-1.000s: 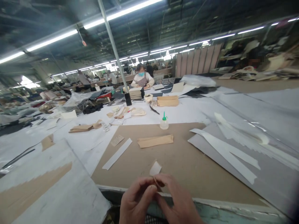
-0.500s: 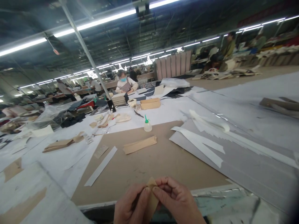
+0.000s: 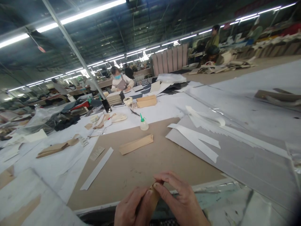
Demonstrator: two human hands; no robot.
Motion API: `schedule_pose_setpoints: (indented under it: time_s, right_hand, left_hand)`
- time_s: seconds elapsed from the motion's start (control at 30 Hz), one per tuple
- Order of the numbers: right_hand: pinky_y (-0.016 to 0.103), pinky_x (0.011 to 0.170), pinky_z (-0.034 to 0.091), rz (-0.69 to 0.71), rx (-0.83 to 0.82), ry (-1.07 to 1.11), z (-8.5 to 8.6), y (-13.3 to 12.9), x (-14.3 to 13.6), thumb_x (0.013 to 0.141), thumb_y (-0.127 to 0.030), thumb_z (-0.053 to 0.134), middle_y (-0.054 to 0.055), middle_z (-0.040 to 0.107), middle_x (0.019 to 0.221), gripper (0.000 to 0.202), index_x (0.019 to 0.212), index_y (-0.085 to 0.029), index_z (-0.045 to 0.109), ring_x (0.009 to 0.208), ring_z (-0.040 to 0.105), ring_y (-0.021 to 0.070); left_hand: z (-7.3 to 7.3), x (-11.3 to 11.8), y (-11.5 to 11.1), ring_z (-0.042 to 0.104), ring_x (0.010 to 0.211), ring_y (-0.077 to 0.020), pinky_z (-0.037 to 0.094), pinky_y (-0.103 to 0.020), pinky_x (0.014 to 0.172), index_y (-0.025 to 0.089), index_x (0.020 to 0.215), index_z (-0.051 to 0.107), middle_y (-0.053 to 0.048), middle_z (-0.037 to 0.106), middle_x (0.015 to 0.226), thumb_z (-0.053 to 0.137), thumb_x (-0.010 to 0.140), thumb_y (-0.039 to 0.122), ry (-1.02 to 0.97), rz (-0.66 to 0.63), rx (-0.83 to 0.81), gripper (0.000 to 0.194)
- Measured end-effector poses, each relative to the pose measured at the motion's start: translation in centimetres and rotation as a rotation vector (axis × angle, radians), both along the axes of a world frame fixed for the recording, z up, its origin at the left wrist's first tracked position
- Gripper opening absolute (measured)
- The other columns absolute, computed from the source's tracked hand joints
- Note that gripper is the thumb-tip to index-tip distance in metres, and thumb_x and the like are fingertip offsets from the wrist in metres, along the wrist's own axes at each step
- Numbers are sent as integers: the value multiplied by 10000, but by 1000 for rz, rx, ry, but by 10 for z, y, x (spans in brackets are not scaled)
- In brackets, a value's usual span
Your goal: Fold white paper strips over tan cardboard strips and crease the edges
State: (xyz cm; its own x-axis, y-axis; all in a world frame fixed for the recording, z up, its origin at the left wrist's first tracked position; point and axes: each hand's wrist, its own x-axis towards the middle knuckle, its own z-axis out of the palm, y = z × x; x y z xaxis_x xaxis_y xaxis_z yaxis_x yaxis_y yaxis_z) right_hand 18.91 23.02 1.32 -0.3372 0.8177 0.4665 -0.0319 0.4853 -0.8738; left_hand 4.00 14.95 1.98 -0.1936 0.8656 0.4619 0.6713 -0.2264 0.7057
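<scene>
Both grips closed: our left grip (image 3: 131, 207) and right grip (image 3: 180, 196) pinch one small tan piece (image 3: 154, 199) between fingertips, right thumb pressing its upper end. We have the piece right between the two, neither grip nearer, at the near edge of the brown board (image 3: 185, 163). Long axis roughly 12 to 6 o'clock; lower end hidden behind our left fingers, so can't tell full length.

Outward from there, 12 o'clock straight ahead of us:
- 11 o'clock: one tan bundle (image 3: 136, 144), flat on the board, long axis 8 to 2. Can't count its layers.
- Between 9 and 10: one white strip (image 3: 97, 169), long axis 7 to 1, nearer our left grip.
- 10 o'clock, just past that strip: one small pale tag (image 3: 97, 153).
- Near 12, far edge of the board: one squeeze bottle (image 3: 144, 125), green spout, upright.
- Between 1 and 2: white forked strip (image 3: 199, 142), two legs, on one gray sheet (image 3: 244, 160), nearer our right grip. Can't tell if one piece or two.
- Farther at 12, on the white tabletop (image 3: 168, 108): one tan stack (image 3: 146, 101).
</scene>
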Motion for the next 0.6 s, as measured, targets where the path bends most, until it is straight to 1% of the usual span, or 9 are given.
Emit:
schedule_pose_setpoints:
  time_s: [0.1, 0.17, 0.23, 0.33, 0.4, 0.47, 0.6]
  right_hand:
    - [196, 793, 518, 66, -98, 0, -1, 3, 2, 930, -201, 634, -12, 704, 891, 110, 937, -238, 738, 850, 672, 137]
    - [214, 797, 521, 50, -135, -10, -3, 4, 3, 920, -210, 657, -8, 701, 887, 79, 935, -233, 731, 852, 669, 149]
    - [241, 798, 520, -4, -105, -32, -4, 4, 5, 914, -219, 676, 0, 696, 876, 44, 922, -228, 718, 841, 663, 163]
    - [279, 789, 513, -84, 38, -62, -7, 3, 6, 933, -231, 672, 8, 696, 842, 65, 881, -235, 711, 823, 649, 180]
    - [296, 792, 509, -110, 107, -70, -9, 3, 5, 941, -229, 670, 12, 703, 840, 83, 875, -243, 718, 828, 645, 187]
    - [305, 791, 509, -98, 107, -74, -11, 4, 4, 948, -224, 662, 18, 709, 848, 95, 889, -247, 732, 830, 645, 191]
    - [298, 790, 496, -21, 14, -63, -10, 7, 1, 961, -233, 636, 19, 705, 841, 134, 887, -243, 747, 828, 638, 185]
  left_hand:
    - [-3, -1, 2, 576, 640, -126, 465, -200, 640, 227, 906, 700, -4, 649, 726, 518, 991, 315, 21, -32, -16, 219]
    - [-4, -2, 3, 578, 641, -126, 464, -201, 641, 226, 899, 697, -6, 642, 727, 528, 987, 314, -2, -36, -44, 210]
    - [-6, -1, 4, 584, 644, -126, 468, -201, 647, 230, 904, 702, -8, 648, 735, 546, 979, 315, -29, -36, -52, 193]
    - [-8, 1, 5, 599, 653, -133, 483, -205, 659, 240, 931, 717, -19, 668, 756, 547, 978, 320, -48, -23, -18, 194]
    - [-9, 2, 6, 611, 663, -133, 491, -202, 672, 250, 954, 724, -22, 679, 772, 544, 981, 316, -44, -22, 2, 193]
    - [-9, 3, 6, 617, 662, -129, 496, -197, 678, 253, 978, 728, -22, 679, 771, 549, 979, 309, -40, -20, 5, 188]
    - [-8, 3, 7, 624, 652, -130, 496, -198, 666, 252, 975, 742, -27, 682, 768, 561, 972, 322, -44, -3, -5, 194]
